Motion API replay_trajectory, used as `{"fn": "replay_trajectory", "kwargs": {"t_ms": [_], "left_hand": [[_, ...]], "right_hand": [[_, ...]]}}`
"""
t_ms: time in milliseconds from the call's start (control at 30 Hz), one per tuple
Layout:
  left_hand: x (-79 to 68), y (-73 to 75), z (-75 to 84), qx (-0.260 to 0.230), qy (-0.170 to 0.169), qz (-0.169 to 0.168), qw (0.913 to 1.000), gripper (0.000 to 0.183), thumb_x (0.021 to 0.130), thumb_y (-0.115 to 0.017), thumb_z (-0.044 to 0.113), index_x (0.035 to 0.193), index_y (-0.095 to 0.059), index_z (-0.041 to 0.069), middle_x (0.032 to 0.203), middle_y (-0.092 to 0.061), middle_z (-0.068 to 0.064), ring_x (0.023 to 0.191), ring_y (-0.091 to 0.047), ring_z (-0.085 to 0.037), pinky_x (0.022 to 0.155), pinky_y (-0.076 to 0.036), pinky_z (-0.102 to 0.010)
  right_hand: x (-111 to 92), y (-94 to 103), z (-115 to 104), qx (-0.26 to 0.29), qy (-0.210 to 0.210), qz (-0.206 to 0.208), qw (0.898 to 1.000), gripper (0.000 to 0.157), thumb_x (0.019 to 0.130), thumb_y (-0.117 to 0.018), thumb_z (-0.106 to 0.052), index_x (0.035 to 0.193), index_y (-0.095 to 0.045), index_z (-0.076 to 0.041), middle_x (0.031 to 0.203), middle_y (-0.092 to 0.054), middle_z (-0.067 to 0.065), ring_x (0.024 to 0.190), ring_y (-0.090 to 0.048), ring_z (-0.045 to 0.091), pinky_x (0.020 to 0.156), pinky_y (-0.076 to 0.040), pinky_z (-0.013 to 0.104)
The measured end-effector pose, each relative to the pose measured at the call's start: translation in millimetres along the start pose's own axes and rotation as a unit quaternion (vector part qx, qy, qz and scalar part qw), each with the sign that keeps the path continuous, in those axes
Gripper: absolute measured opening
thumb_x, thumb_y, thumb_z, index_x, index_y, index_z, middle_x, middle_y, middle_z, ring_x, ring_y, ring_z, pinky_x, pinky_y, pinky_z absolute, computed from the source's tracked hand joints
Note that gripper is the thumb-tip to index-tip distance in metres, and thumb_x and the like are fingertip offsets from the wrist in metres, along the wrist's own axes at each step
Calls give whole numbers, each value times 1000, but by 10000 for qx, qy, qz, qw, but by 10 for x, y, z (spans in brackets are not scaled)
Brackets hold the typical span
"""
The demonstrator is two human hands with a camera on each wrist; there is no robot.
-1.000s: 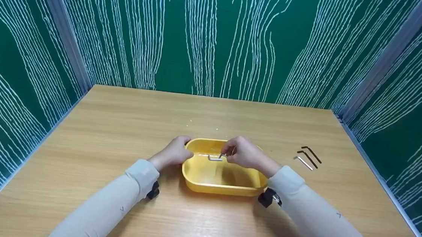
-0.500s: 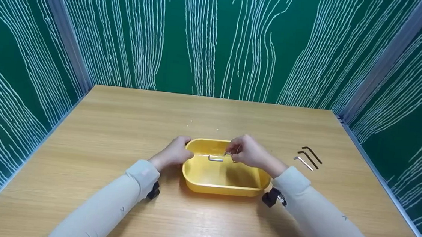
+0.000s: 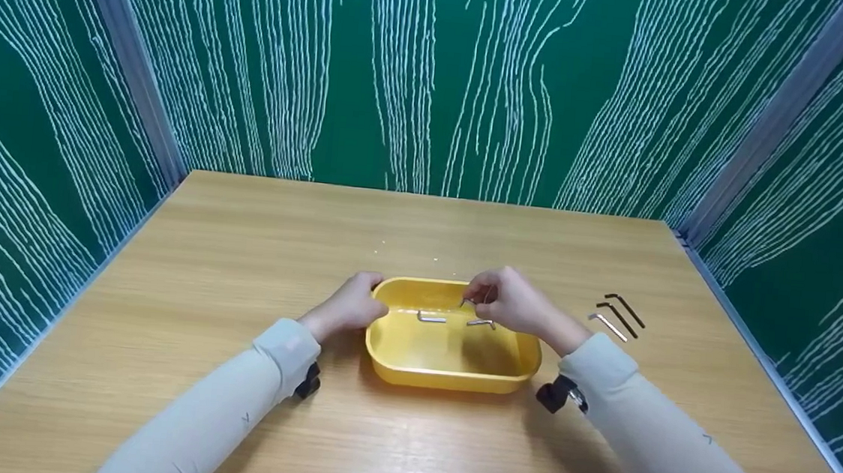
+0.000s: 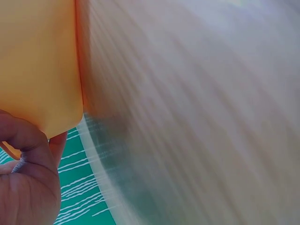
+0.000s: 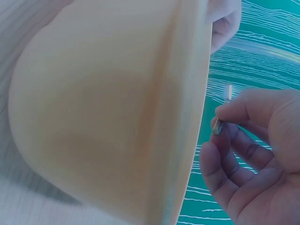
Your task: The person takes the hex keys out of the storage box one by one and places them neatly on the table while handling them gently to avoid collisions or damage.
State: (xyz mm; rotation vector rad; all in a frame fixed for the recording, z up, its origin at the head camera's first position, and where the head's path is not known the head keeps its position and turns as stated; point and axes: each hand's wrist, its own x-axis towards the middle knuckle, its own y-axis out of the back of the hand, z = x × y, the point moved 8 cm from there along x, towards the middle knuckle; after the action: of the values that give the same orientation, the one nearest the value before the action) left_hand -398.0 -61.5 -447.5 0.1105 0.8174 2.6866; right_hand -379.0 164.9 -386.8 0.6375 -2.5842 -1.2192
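A yellow plastic bin (image 3: 425,377) stands on the table. My left hand (image 3: 350,302) grips its left rim, thumb over the edge; in the left wrist view, curled fingers (image 4: 28,145) show at the bin's wall. My right hand (image 3: 510,300) is over the bin's back right part, pinching a small silver Allen key (image 5: 217,126) between thumb and fingertips. Part of that key is hidden by the fingers. Below, inside the bin, one silver Allen key (image 3: 431,318) lies left of the middle and another (image 3: 480,321) lies just under the right hand.
Right of the bin, three Allen keys lie side by side on the wooden table (image 3: 279,225): a silver one (image 3: 612,329) and two dark ones (image 3: 619,320). Tiny pale specks dot the table behind the bin. Green patterned walls (image 3: 254,65) enclose the back and sides.
My right hand has moved right and slightly back with the pinched Allen key, uncovering the Allen key beneath it in the bin. The left hand and the bin stay in place.
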Motion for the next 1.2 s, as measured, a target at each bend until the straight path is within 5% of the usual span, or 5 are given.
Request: {"fn": "replay_trajectory", "kwargs": {"t_ms": [733, 1200], "left_hand": [[-5, 8, -3, 129, 111, 18, 9999, 37, 90, -59, -3, 126, -69, -4, 107, -70, -12, 90, -64, -19, 84, -60, -33], [-4, -4, -11, -125, 75, -31, 9999, 35, 87, -56, -4, 120, -67, -5, 99, -67, -9, 81, -66, -19, 70, -58, -26]], "right_hand": [[-121, 297, 116, -130, 195, 491, 9985, 19, 91, -72, 10, 107, -80, 4, 100, -78, 23, 82, -63, 22, 72, -54, 19], [-225, 452, 273, -23, -54, 678, 9977, 19, 91, -73, 8, 108, -80, 3, 95, -77, 17, 82, -63, 22, 70, -55, 18]]}}
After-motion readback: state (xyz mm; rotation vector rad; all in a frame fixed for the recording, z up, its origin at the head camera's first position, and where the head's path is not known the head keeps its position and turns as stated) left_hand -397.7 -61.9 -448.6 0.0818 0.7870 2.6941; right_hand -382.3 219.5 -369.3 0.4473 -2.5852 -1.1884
